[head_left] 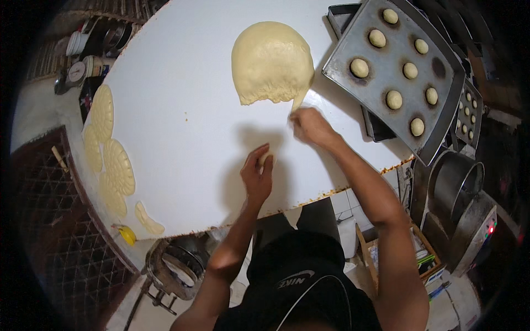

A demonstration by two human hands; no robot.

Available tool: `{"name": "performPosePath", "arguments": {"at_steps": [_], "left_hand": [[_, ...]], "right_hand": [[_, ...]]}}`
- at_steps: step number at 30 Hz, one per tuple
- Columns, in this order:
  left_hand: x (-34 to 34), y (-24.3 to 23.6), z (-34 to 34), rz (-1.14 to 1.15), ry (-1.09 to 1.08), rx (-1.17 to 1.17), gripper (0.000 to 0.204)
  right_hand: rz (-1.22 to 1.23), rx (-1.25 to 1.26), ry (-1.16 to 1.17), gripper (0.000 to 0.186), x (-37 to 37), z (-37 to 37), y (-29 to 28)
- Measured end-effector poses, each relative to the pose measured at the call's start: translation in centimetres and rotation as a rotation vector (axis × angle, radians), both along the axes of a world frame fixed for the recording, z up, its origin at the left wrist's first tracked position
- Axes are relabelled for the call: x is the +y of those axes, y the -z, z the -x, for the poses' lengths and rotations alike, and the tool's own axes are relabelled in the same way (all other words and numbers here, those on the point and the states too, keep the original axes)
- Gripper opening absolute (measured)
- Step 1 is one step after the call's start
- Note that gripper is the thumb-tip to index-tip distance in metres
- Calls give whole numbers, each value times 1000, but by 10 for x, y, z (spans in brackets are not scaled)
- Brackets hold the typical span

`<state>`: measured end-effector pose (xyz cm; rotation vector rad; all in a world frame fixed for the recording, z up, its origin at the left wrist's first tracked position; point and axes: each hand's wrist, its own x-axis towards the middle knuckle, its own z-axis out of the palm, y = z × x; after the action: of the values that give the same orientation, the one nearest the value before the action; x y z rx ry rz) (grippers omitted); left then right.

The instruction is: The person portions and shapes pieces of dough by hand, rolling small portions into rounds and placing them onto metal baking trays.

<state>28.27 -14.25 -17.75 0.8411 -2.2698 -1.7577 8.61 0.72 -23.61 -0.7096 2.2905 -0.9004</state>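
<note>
A large, smooth mound of pale dough (270, 60) lies on the white table (176, 66), its near edge torn and ragged. At its near right corner a thin tongue of dough stretches out, and my right hand (312, 128) is closed on the end of it. Closer to me, my left hand (256, 179) curls around a small dough piece (266, 158), mostly covered by the fingers. To the right, a dark metal baking tray (385, 69) carries several round dough balls (394, 100), spaced apart.
Flat, pattern-marked dough pieces (118, 168) line the table's left edge, with a yellow object (127, 235) near the corner. Another tray (376, 128) sits under the loaded one. A smaller tray (468, 113) of balls and a machine with a metal bowl (455, 176) stand right.
</note>
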Motion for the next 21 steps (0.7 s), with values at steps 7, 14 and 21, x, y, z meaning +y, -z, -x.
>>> {"name": "performPosePath", "arguments": {"at_steps": [7, 14, 21], "left_hand": [[37, -2, 122, 417, 320, 215, 23], [70, 32, 109, 582, 507, 15, 15], [-11, 75, 16, 917, 80, 8, 20]], "right_hand": [[272, -693, 323, 38, 106, -109, -13], [521, 62, 827, 14, 93, -164, 0], [-52, 540, 618, 18, 57, -131, -10]]}}
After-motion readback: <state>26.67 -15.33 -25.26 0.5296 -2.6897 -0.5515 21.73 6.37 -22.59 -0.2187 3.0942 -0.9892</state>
